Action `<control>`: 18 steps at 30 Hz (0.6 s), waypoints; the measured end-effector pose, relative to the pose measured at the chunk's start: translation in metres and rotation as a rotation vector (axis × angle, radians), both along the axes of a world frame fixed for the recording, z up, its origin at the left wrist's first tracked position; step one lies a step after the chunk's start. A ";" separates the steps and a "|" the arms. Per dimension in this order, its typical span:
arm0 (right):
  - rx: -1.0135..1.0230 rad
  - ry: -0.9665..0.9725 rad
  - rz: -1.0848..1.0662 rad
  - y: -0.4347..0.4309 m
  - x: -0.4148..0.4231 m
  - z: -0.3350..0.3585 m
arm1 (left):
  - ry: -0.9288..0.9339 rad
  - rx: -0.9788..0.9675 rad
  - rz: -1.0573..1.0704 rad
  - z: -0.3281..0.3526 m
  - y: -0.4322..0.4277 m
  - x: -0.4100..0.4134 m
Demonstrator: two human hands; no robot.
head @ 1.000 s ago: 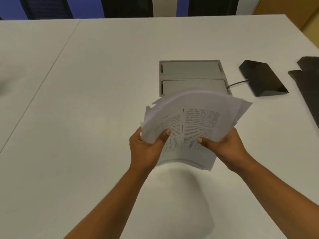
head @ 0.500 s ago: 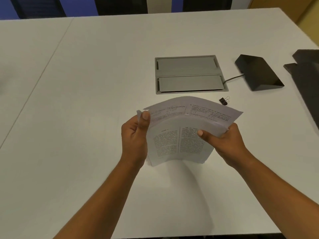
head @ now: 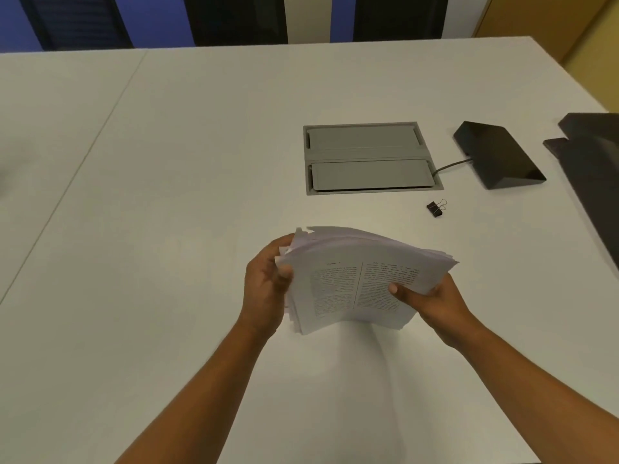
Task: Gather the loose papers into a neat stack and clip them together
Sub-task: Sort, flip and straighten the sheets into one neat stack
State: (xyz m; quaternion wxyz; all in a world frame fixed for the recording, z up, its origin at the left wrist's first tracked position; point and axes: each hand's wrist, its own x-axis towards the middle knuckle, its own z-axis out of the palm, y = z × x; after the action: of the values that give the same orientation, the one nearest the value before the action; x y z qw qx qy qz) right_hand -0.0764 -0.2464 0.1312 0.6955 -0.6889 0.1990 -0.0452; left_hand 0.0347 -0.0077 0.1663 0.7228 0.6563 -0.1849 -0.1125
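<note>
The left hand point(head: 268, 283) is cupped round the left edge of the papers point(head: 355, 279), thumb toward the printed face and fingers curled behind, though blur hides exactly how they lie. It looks placed there to act as a stop against which the sheets can be squared. Across from it, the right hand point(head: 432, 299) pinches the stack's lower right corner, thumb flat on the top page and fingers tucked beneath, which I take to be the grip that bears the weight. Between the two hands the sheaf bows upward, with its text facing the person. A few sheets jut out raggedly at the corner above the left hand, so I judge the gathering to be done and the evening-up to be not quite finished. Whether the stack's near edge touches the white table point(head: 167, 195) I cannot tell. Beyond the right hand, well apart from it, a small black binder clip point(head: 435, 208) lies untouched, within reach for the clipping to come. Further out sits a grey hatch point(head: 368, 159) set into the tabletop, and to the right of that a black wedge-shaped device point(head: 495, 155) on a cable point(head: 449, 166).
</note>
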 end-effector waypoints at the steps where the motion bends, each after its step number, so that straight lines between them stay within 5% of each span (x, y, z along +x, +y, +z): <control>1: 0.008 0.007 0.000 0.000 0.000 -0.001 | 0.010 0.062 -0.048 -0.006 0.003 -0.001; 9: 0.022 0.026 0.002 0.005 0.003 -0.022 | 0.161 0.381 -0.114 -0.037 0.002 -0.002; 18: -0.065 -0.108 -0.030 -0.023 0.022 0.010 | 0.074 0.129 0.067 -0.027 -0.050 -0.019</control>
State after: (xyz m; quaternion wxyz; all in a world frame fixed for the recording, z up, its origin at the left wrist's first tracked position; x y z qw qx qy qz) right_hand -0.0540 -0.2692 0.1407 0.6817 -0.7047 0.1699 -0.0993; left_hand 0.0154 -0.0574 0.1389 0.6888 0.7027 -0.1284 -0.1242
